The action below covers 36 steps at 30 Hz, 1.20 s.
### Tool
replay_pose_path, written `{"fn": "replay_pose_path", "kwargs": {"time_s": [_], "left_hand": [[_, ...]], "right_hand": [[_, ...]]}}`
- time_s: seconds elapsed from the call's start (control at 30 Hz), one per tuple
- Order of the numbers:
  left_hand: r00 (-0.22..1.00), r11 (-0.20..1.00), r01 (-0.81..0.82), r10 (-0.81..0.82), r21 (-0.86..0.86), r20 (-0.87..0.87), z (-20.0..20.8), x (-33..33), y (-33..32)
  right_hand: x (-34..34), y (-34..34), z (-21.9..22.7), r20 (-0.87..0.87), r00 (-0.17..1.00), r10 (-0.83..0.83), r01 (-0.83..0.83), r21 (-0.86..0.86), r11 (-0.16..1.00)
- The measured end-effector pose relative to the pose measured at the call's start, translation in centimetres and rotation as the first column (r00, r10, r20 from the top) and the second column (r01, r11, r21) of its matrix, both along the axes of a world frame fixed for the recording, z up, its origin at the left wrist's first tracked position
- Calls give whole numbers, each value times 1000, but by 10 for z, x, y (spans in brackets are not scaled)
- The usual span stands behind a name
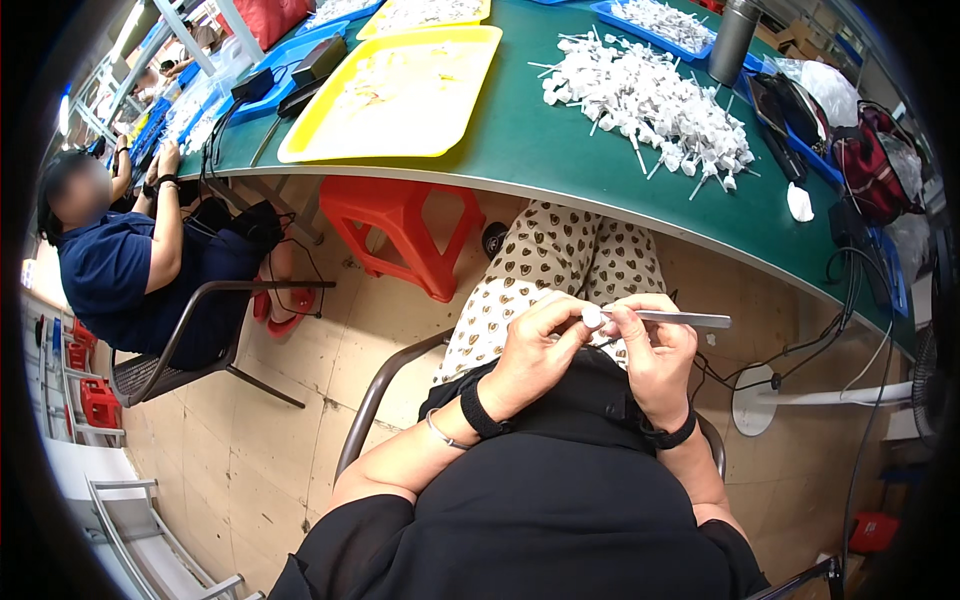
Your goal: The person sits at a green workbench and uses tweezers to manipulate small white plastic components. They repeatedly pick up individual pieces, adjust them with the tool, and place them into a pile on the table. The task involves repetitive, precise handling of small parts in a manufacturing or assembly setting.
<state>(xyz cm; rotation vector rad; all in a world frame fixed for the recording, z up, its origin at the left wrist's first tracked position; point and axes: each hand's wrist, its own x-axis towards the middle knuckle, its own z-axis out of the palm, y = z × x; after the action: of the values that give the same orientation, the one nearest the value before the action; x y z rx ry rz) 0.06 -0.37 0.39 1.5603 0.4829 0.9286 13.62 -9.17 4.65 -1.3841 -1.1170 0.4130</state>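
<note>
Above my lap, my left hand (538, 348) pinches a small round white plastic piece (593, 317) between thumb and fingers. Close against it, my right hand (660, 362) is closed around a slim flat metal tool (690, 319), whose wide end sticks out to the right. The tool's other end is hidden by the fingers, so I cannot tell whether it is a blade or tweezers. On the green table (540, 150) ahead lies a loose heap of small white plastic parts (650, 110), many with thin stems.
A yellow tray (400, 100) overhangs the table's near edge, left of the heap. Under it stands a red stool (400, 225). A grey bottle (735, 42) and bags (880, 165) sit at the right. Cables (850, 270) hang there. A co-worker (140, 240) sits at the left.
</note>
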Motion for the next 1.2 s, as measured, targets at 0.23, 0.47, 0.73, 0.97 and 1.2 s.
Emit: {"fn": "replay_pose_path", "kwargs": {"time_s": [0.23,0.47,0.73,0.97,1.2], "left_hand": [[1000,982,-16,17,187,-5,-2,0,3],[997,998,41,-44,46,68,-1,-1,3],[984,991,103,-89,-89,156,8,-1,0],[983,991,109,-96,-76,159,7,-2,1],[991,996,83,-78,-43,111,5,-1,1]], "right_hand": [[2,-2,14,-384,923,15,-74,-138,988],[-1,-4,22,253,967,-26,-17,166,986],[-1,-2,7,72,997,22,-35,182,983],[-1,-1,4,126,992,9,-31,172,985],[-4,0,3,270,961,-52,-4,202,979]]}}
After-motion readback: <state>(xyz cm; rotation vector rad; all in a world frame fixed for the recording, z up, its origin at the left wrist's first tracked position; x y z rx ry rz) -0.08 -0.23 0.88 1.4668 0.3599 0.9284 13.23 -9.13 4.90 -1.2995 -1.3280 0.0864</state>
